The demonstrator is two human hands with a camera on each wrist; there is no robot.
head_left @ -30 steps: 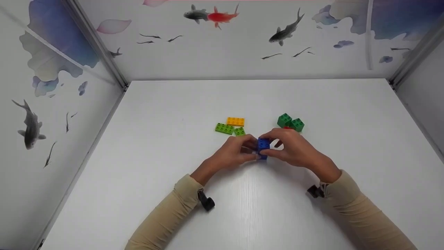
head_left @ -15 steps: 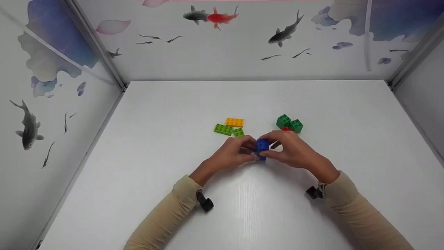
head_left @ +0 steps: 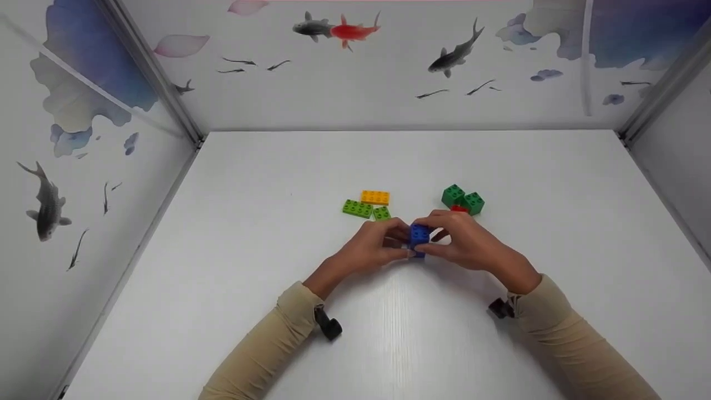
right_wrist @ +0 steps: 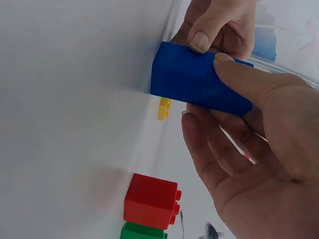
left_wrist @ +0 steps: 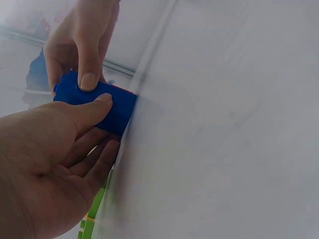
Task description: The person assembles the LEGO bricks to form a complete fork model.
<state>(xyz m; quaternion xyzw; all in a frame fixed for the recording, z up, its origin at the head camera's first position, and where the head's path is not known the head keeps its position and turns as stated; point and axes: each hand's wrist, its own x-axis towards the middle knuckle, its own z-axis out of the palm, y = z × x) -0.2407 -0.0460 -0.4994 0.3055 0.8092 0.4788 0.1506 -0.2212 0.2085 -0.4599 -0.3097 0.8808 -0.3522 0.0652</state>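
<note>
Hardly anything has moved: blue stack [head_left: 420, 234] gripped as before

Head view: your left hand [head_left: 371, 245] pinches the stack low, your right hand [head_left: 465, 240] pinches it near the top; it stands upright on the bench [head_left: 266, 228]. Lime bricks [head_left: 357, 209] and a yellow brick [head_left: 375, 197] lie beyond your left hand, green bricks [head_left: 453, 195] and a red brick [head_left: 459, 209] beyond your right. Toward you there's more room; the far edge is well off.

Left wrist: your thumbs nearly meet; don't let them crowd.

Right wrist: lower brick [right_wrist: 177, 72] and upper brick [right_wrist: 219, 95] look flush; I'd press straight down, the lower braced.
</note>
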